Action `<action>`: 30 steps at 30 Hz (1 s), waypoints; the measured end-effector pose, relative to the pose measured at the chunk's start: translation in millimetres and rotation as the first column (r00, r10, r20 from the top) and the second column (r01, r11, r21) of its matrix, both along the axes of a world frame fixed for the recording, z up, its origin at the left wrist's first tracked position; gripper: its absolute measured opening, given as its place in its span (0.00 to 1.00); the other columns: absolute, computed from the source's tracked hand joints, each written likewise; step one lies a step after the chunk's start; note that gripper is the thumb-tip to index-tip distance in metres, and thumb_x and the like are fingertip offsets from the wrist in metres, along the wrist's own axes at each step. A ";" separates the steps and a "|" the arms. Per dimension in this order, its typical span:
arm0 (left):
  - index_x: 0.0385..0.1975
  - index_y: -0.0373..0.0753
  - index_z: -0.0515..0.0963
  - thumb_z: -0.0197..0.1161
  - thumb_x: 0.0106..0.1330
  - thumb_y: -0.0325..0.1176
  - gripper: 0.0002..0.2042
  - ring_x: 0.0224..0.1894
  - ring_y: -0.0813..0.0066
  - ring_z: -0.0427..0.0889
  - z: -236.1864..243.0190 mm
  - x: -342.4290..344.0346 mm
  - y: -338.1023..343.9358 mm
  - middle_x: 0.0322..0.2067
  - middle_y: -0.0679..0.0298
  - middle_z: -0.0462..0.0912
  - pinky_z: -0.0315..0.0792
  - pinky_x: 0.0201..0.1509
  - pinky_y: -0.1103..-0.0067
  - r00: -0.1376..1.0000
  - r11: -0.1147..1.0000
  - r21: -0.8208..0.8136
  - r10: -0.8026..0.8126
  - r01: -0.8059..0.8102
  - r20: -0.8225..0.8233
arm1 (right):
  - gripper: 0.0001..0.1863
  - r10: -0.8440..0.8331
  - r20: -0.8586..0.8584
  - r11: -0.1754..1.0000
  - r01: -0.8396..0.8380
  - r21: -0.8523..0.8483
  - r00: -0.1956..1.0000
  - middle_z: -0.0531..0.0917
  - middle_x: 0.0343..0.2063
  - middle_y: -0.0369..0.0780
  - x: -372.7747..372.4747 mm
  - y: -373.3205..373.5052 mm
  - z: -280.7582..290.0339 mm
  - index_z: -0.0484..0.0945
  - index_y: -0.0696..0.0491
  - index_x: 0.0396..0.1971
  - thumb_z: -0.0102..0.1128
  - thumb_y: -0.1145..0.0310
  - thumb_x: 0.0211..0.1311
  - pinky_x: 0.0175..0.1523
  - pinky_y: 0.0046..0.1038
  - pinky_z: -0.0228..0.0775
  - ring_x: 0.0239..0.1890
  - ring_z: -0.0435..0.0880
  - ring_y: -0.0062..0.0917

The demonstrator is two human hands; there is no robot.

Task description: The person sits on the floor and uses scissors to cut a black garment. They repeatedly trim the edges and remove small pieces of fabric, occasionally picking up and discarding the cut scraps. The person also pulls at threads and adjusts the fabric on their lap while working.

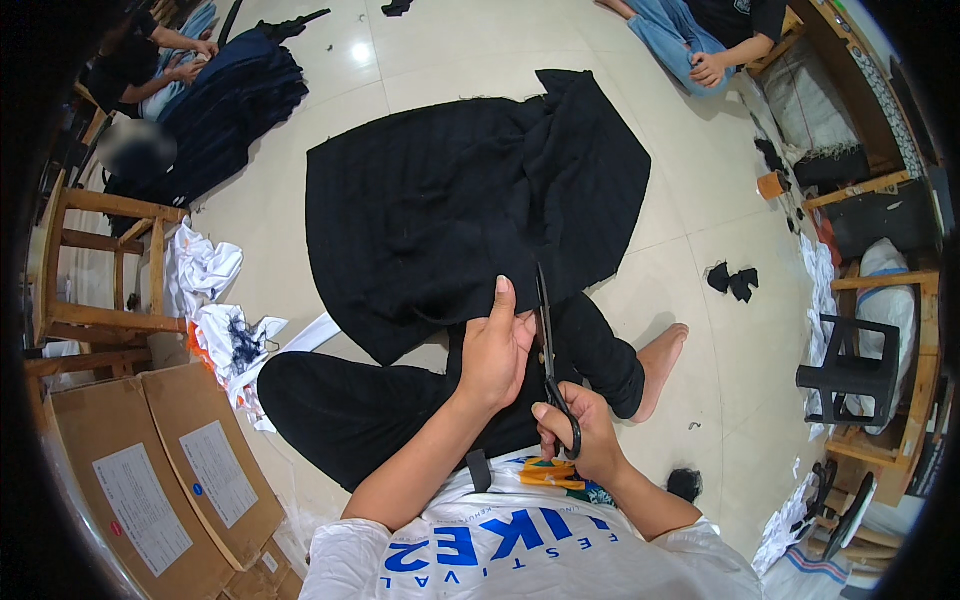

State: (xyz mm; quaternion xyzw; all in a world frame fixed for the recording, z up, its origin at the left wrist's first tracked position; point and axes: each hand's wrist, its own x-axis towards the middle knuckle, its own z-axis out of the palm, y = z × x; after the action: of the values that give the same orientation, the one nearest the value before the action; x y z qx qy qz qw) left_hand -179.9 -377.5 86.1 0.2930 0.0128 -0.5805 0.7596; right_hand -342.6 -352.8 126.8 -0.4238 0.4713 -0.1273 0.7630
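Observation:
A large black cloth (420, 200) lies spread over the floor and reaches up to my lap. My left hand (498, 350) is closed on its near edge, thumb on top and fingers underneath, partly hidden. In my right hand (588, 432) is a pair of scissors (546, 350), with the fingers through the black handles. The scissors' blades point away from me, just right of my left thumb, against the cloth. Whether the blade tips are between layers of cloth I cannot tell. My legs in black trousers are folded on the floor.
Cardboard boxes (120, 480) and a wooden stool (110, 260) stand at the left, beside white cloth scraps (205, 265). Black scraps (735, 282) and a black plastic stool (850, 370) are at the right. Another person (175, 70) handles dark cloth far left; one more person (712, 60) sits far right.

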 end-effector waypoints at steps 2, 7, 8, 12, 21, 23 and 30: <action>0.57 0.23 0.72 0.49 0.82 0.44 0.24 0.58 0.64 0.82 -1.7 -0.8 1.1 0.56 0.49 0.81 0.74 0.68 0.69 1.000 1.000 0.003 0.006 -0.006 0.014 | 0.15 -0.014 -0.004 1.000 0.014 0.022 1.000 0.78 0.16 0.34 1.4 -1.4 0.2 0.71 0.53 0.26 0.65 0.66 0.71 0.22 0.18 0.69 0.15 0.76 0.14; 0.57 0.24 0.73 0.50 0.82 0.44 0.23 0.58 0.64 0.82 -4.7 -3.1 1.8 0.56 0.49 0.81 0.75 0.67 0.69 0.999 1.000 0.029 -0.006 0.005 0.037 | 0.14 -0.036 0.000 0.998 0.036 0.044 0.999 0.77 0.16 0.33 2.1 -4.7 0.7 0.72 0.54 0.27 0.64 0.67 0.71 0.22 0.18 0.69 0.15 0.75 0.14; 0.57 0.24 0.74 0.50 0.82 0.44 0.23 0.58 0.64 0.82 -5.0 -3.3 1.8 0.56 0.49 0.82 0.75 0.67 0.69 0.999 1.000 0.023 -0.006 0.005 0.041 | 0.13 -0.043 0.003 0.997 0.043 0.057 0.999 0.77 0.16 0.33 1.9 -4.9 0.7 0.72 0.54 0.27 0.64 0.67 0.71 0.22 0.18 0.69 0.15 0.75 0.14; 0.57 0.24 0.73 0.50 0.82 0.44 0.23 0.60 0.65 0.80 -5.9 -3.8 2.3 0.54 0.51 0.82 0.74 0.67 0.69 0.998 0.999 0.050 -0.009 0.006 0.058 | 0.12 -0.032 0.001 0.997 0.032 0.066 0.999 0.77 0.17 0.34 1.8 -3.6 -1.0 0.73 0.54 0.27 0.63 0.68 0.70 0.22 0.20 0.69 0.15 0.75 0.16; 0.51 0.28 0.79 0.57 0.79 0.44 0.20 0.58 0.68 0.81 -21.3 21.2 3.2 0.54 0.55 0.83 0.70 0.68 0.67 0.995 0.970 0.244 -0.029 0.005 0.096 | 0.12 0.067 -0.076 0.993 -0.073 -0.090 0.995 0.78 0.17 0.33 -56.0 -29.8 4.8 0.74 0.54 0.28 0.70 0.67 0.66 0.23 0.21 0.72 0.18 0.80 0.18; 0.50 0.25 0.78 0.55 0.80 0.37 0.17 0.56 0.64 0.83 -25.4 27.4 2.6 0.55 0.54 0.82 0.74 0.68 0.67 1.000 0.986 0.169 0.004 -0.006 0.017 | 0.11 -0.129 -0.147 0.947 0.078 -0.310 0.981 0.79 0.18 0.37 -70.5 -44.3 -9.1 0.73 0.54 0.29 0.68 0.68 0.66 0.23 0.24 0.72 0.17 0.80 0.21; 0.58 0.21 0.71 0.54 0.79 0.28 0.16 0.58 0.57 0.83 -25.5 34.3 3.8 0.58 0.49 0.79 0.78 0.66 0.61 0.999 0.986 0.162 0.048 -0.051 0.024 | 0.19 -0.479 -0.612 0.797 0.019 -0.604 0.629 0.79 0.14 0.39 -111.6 -163.1 -110.0 0.73 0.56 0.20 0.71 0.63 0.63 0.21 0.27 0.70 0.14 0.80 0.24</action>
State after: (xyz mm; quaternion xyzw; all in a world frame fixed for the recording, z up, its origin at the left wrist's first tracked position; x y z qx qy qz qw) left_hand -145.7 -373.7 60.6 0.3591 0.0598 -0.5557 0.7475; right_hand -454.2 -515.9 16.8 -0.5624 0.7387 -0.1818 0.3239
